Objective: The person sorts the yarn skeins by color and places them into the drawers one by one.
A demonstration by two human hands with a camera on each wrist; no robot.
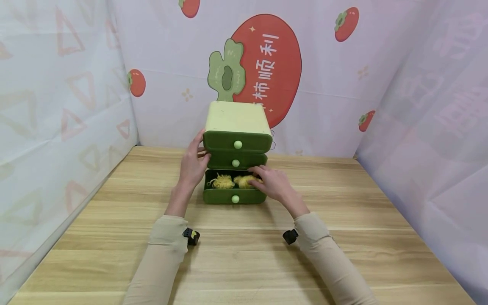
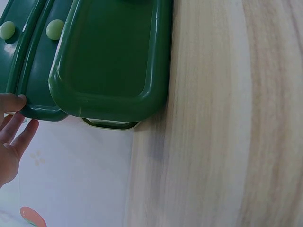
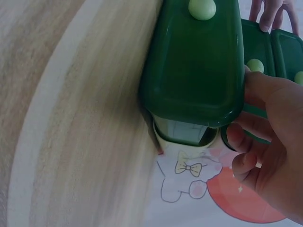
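A small drawer cabinet point(image 1: 239, 116) with a pale yellow-green top and dark green drawer fronts stands upright on the table. Its bottom drawer point(image 1: 219, 197) is pulled out, with two yellow tangled bundles point(image 1: 222, 182) that look like yarn inside. My left hand point(image 1: 193, 163) touches the cabinet's left side, thumb at the edge of the middle drawer point(image 2: 40, 80) and fingers extended along the side. My right hand point(image 1: 272, 182) reaches over the bottom drawer's right edge, index finger and thumb over the right-hand bundle. In the right wrist view the thumb's tip goes out of sight behind the drawer front point(image 3: 194, 61); I cannot tell whether it pinches the bundle.
The wood-grain table point(image 1: 236, 262) extends around the cabinet. Behind it hangs a white cloth backdrop point(image 1: 167, 114) printed with red tomatoes, and similar cloth stands at both sides. Round pale green knobs point(image 1: 235, 199) stick out from the drawer fronts.
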